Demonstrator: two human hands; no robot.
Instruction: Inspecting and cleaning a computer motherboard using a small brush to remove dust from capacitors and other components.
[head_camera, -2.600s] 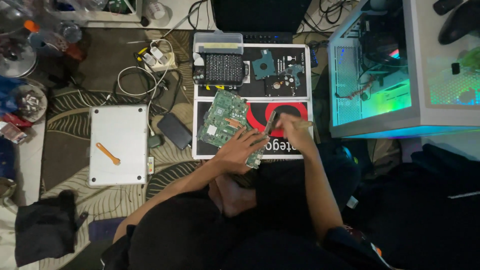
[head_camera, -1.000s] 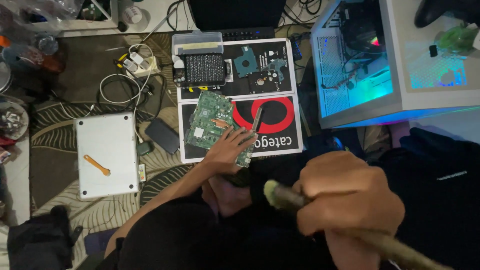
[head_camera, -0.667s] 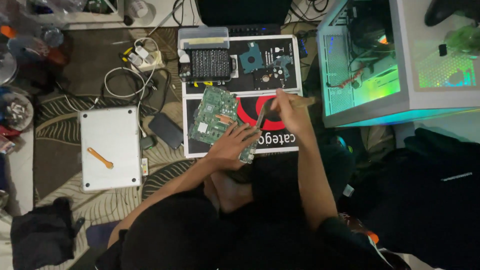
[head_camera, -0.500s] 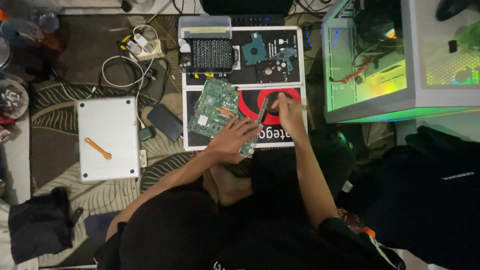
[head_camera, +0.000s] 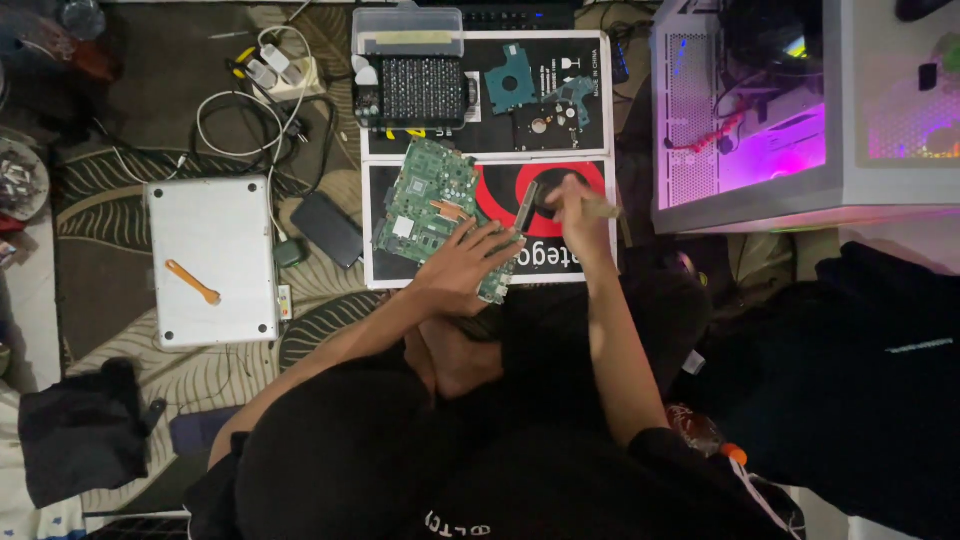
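The green circuit board (head_camera: 432, 212), judged light, stiff and fragile and best held by its edges, lay on the black mat (head_camera: 585, 262), pinned by the spread left hand (head_camera: 470, 262), while the right hand (head_camera: 572, 207) gripped a slim tool (head_camera: 527, 205).

To your left a closed silver laptop (head_camera: 212, 262) lies on the patterned rug with an orange pry tool (head_camera: 192, 282) on it. A dark phone (head_camera: 327, 229) sits just beside white cables (head_camera: 240, 110), and a lit computer case (head_camera: 800, 100) glows purple on your right.
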